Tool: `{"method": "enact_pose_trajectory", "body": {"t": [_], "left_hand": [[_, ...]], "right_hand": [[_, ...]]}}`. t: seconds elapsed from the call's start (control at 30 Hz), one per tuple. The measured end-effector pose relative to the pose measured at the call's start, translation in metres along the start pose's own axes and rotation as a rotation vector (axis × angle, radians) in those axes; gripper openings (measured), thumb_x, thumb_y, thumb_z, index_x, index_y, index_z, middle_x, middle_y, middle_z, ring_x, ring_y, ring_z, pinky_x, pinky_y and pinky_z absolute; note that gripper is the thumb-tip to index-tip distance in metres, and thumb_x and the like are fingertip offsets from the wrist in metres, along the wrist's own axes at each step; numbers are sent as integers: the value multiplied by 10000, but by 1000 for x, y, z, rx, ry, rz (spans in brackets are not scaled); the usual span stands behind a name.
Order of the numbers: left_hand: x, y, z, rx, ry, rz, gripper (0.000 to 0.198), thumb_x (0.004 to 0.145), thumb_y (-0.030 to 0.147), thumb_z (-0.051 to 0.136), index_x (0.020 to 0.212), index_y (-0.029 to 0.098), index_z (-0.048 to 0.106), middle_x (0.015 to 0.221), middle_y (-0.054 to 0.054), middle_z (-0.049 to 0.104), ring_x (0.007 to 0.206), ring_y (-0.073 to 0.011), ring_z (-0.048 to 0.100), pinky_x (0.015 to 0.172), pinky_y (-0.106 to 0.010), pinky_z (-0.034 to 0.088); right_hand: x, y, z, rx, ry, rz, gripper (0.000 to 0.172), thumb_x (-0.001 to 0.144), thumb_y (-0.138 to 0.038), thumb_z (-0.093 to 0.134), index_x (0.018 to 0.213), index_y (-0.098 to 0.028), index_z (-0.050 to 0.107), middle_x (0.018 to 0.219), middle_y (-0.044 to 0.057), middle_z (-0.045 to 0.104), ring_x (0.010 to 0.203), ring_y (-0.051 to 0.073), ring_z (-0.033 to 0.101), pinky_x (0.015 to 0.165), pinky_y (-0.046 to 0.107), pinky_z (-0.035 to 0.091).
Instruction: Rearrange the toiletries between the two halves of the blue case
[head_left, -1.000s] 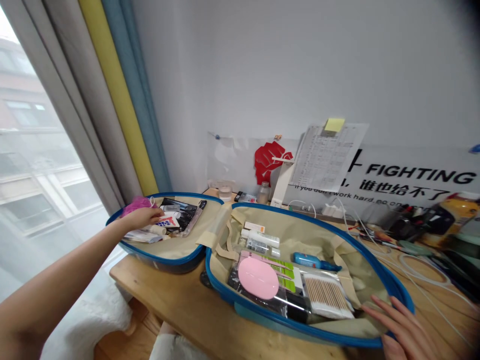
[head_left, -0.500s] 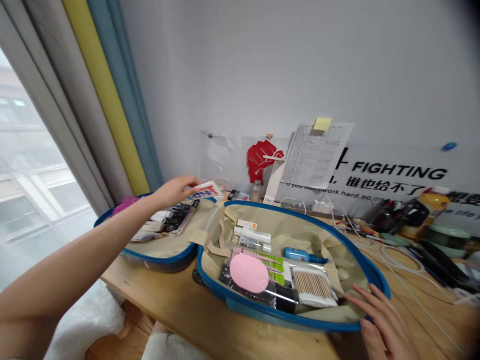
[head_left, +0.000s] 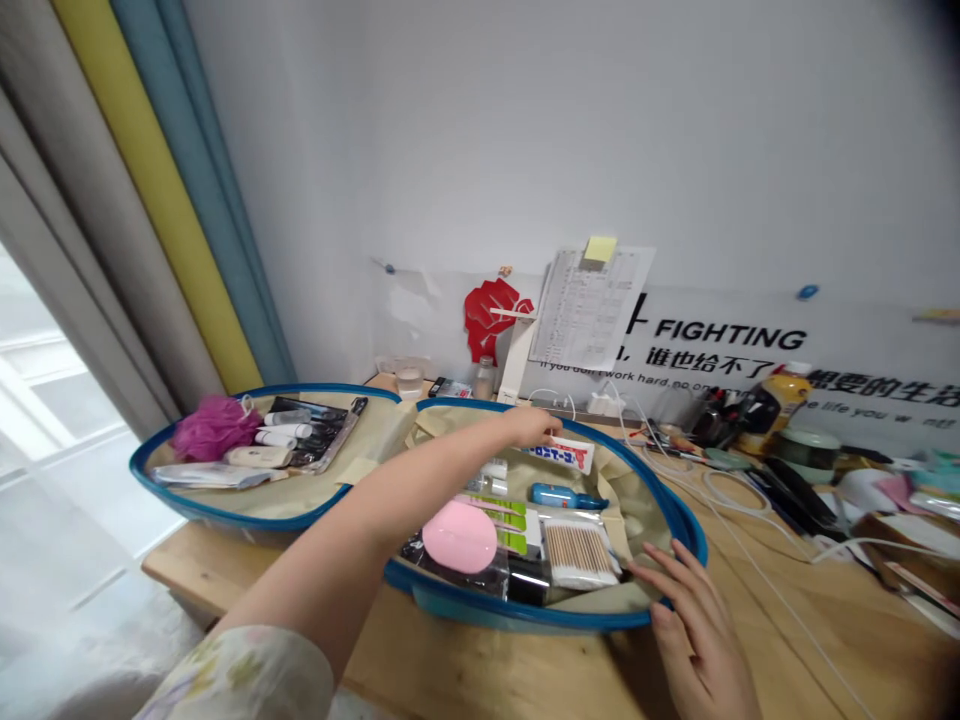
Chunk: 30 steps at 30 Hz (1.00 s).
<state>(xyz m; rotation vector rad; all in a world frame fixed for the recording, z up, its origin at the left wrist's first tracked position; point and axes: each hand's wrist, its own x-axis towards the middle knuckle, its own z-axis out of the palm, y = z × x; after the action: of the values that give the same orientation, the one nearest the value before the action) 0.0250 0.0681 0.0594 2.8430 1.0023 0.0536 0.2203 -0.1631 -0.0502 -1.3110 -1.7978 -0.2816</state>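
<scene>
An open blue-rimmed suitcase lies on a wooden desk, its left half (head_left: 187, 505) and right half (head_left: 679, 520) lined in beige. My left hand (head_left: 531, 426) reaches across over the right half and pinches a white tube with red and blue print (head_left: 561, 455) at its end. My right hand (head_left: 694, 625) rests flat on the near right rim, fingers spread. Below the tube lie a blue bottle (head_left: 559, 495), a pink oval pad (head_left: 459, 537), a pack of cotton swabs (head_left: 577, 553) and small white bottles. The left half holds a purple bath puff (head_left: 214, 428) and toiletries.
The desk's right side is crowded: white cables (head_left: 739, 500), an orange-capped bottle (head_left: 780, 395), pens, a green lidded bowl (head_left: 806, 450). A wall sign reading FIGHTING (head_left: 731, 335), a red fist cutout (head_left: 491, 315) and a paper sheet stand behind. Curtains (head_left: 172, 200) hang at the left.
My left hand lifted the white printed tube out of the left half and carried it rightward over the right half. The view swung to the right; my right hand stayed on the rim.
</scene>
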Motion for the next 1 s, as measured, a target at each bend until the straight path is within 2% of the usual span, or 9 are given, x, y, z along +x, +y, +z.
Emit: {"method": "enact_pose_trajectory", "body": {"t": [0.13,0.3,0.4,0.53,0.67,0.77,0.83,0.9,1.0], "left_hand": [[21,8,23,7,-76,-1,191,824,249,597,988,190,675,1018,-61,694,889,-192,627,717,-273,460],[29,12,38,-11,-140,8,216,876,318,578,1004,162,654,945,-49,688,809,-153,627,742,-317,498],[29,13,41,-24,-131,7,240,865,334,591,1025,174,669,951,-47,698,825,-158,637,751,-311,502],[25,13,41,-15,-61,-34,264,809,354,638,1020,204,689,1028,-64,697,901,-196,641,731,-279,487],[15,10,29,-13,17,-85,357,790,398,646,1079,190,656,1154,-98,642,951,-223,632,749,-293,484],[-5,2,8,-33,83,-105,255,852,329,548,1055,215,652,1145,-61,639,973,-186,621,775,-261,469],[-32,-8,-8,-49,129,-112,210,858,300,520,1002,230,656,1098,-22,655,974,-160,611,798,-236,453],[-69,-22,-23,-63,172,-128,183,835,297,536,964,236,651,1065,7,661,944,-138,607,812,-217,440],[-140,-53,-39,-63,225,-207,194,825,304,515,951,225,640,1042,5,660,937,-135,596,853,-218,424]], "right_hand": [[0,-1,0,-1,3,-26,343,927,-420,390,1020,-235,663,1164,87,650,1254,300,490,919,520,486],[0,-1,-3,-36,-1,-40,325,929,-391,392,1036,-236,657,1165,86,650,1242,301,498,902,509,495],[1,-2,-4,-37,-9,-51,323,925,-389,398,1039,-240,661,1161,81,651,1234,298,506,889,501,506],[1,-2,-3,-50,5,-54,328,931,-380,382,1035,-237,658,1155,87,652,1235,294,507,888,497,509],[1,-1,-2,-42,-1,-61,324,926,-375,392,1057,-233,653,1165,86,646,1244,300,499,905,510,500],[3,0,-2,-39,-7,-86,310,920,-365,409,1072,-234,645,1173,83,641,1250,305,492,909,514,494],[4,0,-3,-39,-10,-96,301,918,-356,412,1076,-235,639,1175,84,639,1249,308,493,906,511,491],[4,1,-3,-38,-14,-105,300,917,-347,409,1072,-232,637,1181,89,635,1246,311,495,907,511,484],[4,5,-3,-31,-15,-134,299,915,-333,402,1069,-225,635,1180,96,632,1238,314,500,905,508,475]]}}
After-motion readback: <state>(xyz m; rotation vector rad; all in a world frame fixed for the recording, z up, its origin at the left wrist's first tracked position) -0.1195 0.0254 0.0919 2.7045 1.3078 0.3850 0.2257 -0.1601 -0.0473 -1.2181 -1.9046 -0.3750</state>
